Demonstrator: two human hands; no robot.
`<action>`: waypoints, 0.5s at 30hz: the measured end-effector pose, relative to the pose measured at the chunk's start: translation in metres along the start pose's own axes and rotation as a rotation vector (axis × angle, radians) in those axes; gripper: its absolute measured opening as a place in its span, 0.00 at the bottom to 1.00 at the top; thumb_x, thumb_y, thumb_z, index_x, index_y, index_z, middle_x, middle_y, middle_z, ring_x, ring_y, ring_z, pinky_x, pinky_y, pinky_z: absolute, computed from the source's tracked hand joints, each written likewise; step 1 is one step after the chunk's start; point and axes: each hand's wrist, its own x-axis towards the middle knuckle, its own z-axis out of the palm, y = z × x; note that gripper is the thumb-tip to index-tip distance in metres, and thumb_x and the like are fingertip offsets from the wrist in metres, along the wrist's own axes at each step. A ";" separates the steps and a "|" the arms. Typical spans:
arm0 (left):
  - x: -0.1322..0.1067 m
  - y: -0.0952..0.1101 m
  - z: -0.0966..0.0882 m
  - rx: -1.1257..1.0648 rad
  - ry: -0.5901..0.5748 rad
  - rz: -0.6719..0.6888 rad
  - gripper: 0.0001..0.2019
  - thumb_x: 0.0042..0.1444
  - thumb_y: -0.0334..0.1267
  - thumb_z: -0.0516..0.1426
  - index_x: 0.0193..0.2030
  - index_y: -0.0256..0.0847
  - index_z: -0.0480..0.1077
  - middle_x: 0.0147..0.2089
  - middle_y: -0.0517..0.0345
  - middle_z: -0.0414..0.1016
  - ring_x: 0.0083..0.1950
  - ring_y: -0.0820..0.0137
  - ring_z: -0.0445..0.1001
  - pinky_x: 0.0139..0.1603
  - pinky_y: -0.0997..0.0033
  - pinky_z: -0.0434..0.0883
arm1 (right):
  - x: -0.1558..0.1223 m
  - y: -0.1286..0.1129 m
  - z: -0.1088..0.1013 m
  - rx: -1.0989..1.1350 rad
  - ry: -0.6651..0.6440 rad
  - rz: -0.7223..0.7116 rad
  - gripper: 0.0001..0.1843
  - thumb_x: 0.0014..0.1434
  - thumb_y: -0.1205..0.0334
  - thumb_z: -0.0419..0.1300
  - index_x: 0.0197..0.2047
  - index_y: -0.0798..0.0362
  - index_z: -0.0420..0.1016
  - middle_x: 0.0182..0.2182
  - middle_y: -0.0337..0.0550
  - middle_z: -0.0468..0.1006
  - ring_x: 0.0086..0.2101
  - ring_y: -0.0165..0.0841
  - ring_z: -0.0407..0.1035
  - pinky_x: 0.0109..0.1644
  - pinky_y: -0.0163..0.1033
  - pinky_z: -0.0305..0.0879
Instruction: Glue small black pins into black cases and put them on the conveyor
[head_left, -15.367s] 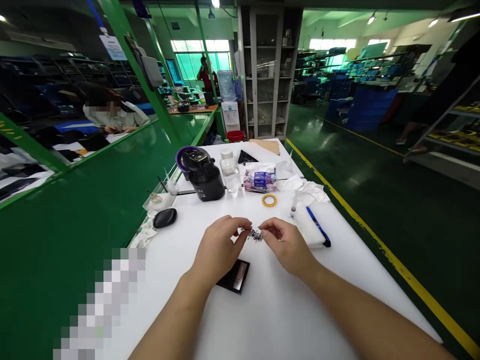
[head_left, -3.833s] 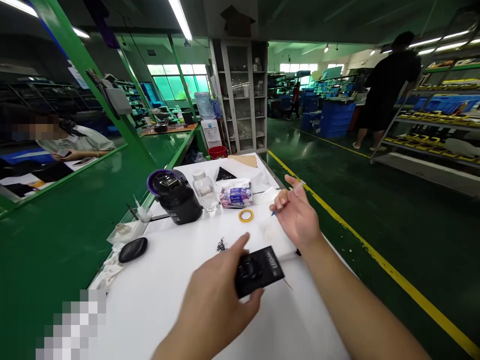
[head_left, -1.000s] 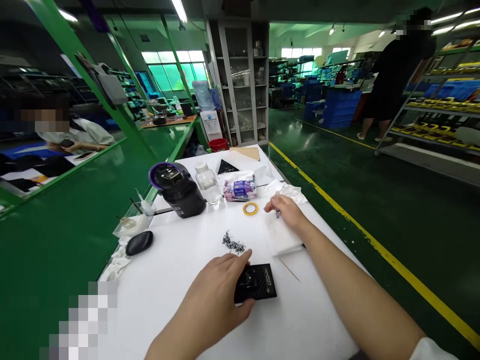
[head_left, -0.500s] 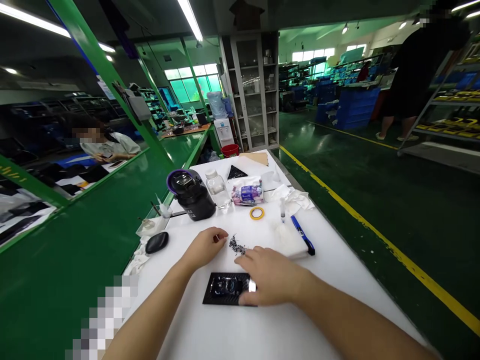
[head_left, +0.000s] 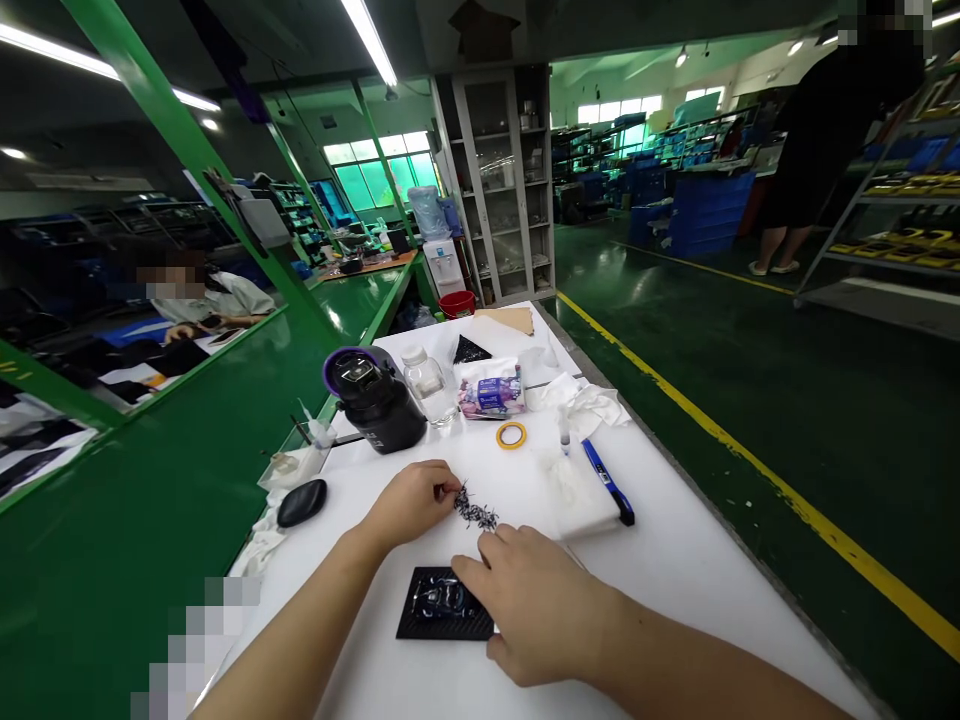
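Note:
On the white table (head_left: 675,570) lies a small heap of tiny black parts (head_left: 475,512). My left hand (head_left: 411,500) rests at the heap's left edge, its fingers pinched on the parts there. My right hand (head_left: 536,600) lies flat with fingers stretched out, its left side pressing on the right edge of a flat black square part (head_left: 440,605) with a glossy moulded centre. Its index fingertip points toward the heap.
Behind the heap stand a black and purple jug (head_left: 373,398), a clear bottle (head_left: 426,384), a tissue pack (head_left: 491,390), a yellow tape ring (head_left: 511,435), a blue pen (head_left: 607,482) on a white pad (head_left: 574,492), crumpled tissues (head_left: 585,402) and a black case (head_left: 301,501). A person (head_left: 199,300) sits far left; another (head_left: 825,140) stands far right.
My left hand has closed onto the edge of the heap. The black square part and my right hand now lie nearer to me, as the view has shifted slightly.

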 end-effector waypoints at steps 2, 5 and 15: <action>0.004 0.001 0.000 0.000 -0.014 -0.055 0.10 0.49 0.36 0.54 0.30 0.42 0.78 0.34 0.56 0.79 0.34 0.67 0.73 0.37 0.71 0.67 | 0.000 0.000 -0.001 0.006 -0.009 0.002 0.29 0.52 0.52 0.61 0.55 0.54 0.66 0.41 0.52 0.72 0.40 0.46 0.67 0.41 0.50 0.69; 0.011 0.003 0.000 0.006 -0.043 -0.150 0.10 0.48 0.38 0.54 0.27 0.41 0.78 0.28 0.58 0.79 0.30 0.68 0.73 0.32 0.72 0.66 | 0.000 0.000 -0.003 0.020 -0.031 0.011 0.28 0.52 0.53 0.61 0.55 0.54 0.67 0.42 0.51 0.72 0.41 0.46 0.67 0.41 0.49 0.69; 0.028 0.011 -0.004 0.077 -0.038 -0.302 0.02 0.36 0.36 0.59 0.18 0.42 0.72 0.21 0.58 0.74 0.25 0.68 0.69 0.27 0.71 0.60 | 0.003 0.004 -0.002 0.038 -0.019 0.002 0.30 0.53 0.51 0.61 0.57 0.54 0.65 0.43 0.51 0.72 0.42 0.46 0.67 0.43 0.50 0.69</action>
